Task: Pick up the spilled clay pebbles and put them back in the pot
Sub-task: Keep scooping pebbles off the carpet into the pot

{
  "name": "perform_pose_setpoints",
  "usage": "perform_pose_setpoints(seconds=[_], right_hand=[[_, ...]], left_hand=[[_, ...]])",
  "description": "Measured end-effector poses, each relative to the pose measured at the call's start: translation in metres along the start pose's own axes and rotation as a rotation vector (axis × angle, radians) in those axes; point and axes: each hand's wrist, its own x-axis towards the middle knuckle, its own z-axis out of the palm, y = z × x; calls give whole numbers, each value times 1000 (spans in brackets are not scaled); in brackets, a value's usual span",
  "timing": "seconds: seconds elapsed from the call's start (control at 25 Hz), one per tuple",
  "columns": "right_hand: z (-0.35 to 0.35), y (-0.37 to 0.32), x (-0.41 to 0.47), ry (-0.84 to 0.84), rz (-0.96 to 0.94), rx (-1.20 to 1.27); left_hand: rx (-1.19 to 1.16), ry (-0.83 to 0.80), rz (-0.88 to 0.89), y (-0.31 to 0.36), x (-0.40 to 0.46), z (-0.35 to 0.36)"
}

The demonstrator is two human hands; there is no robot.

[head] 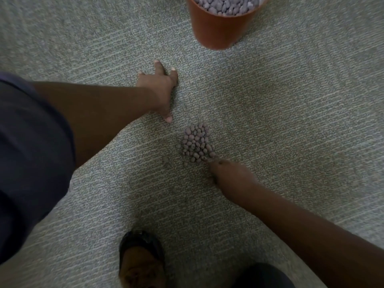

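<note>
My left hand (161, 88) lies flat on the carpet (291, 113) with straight fingers and holds nothing. My right hand (226, 175) reaches the near edge of the pebbles (197, 143); it is blurred, so I cannot tell how far this grip is closed. The pebbles lie in a small heap between my hands. I should scoop from the edge with curled fingers and catch the few strays beside it. The pot (218, 30) stands further away, already nearly full of pebbles.
</note>
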Motion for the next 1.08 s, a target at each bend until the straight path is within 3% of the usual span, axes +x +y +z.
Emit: perform_pose_setpoints(seconds=[0.16, 0.4, 0.52, 0.76, 1.08], right_hand=[[10, -15, 1, -50, -93, -39], [30, -37, -2, -83, -171, 130], [42, -50, -2, -133, -148, 106], [49, -66, 6, 62, -249, 149], [39, -94, 19, 30, -356, 22]], left_hand=[[3, 6, -17, 2, 0, 2], [-16, 19, -18, 1, 2, 4], [-20, 17, -19, 0, 2, 4], [-18, 11, -19, -1, 2, 5], [0, 4, -13, 0, 3, 4]])
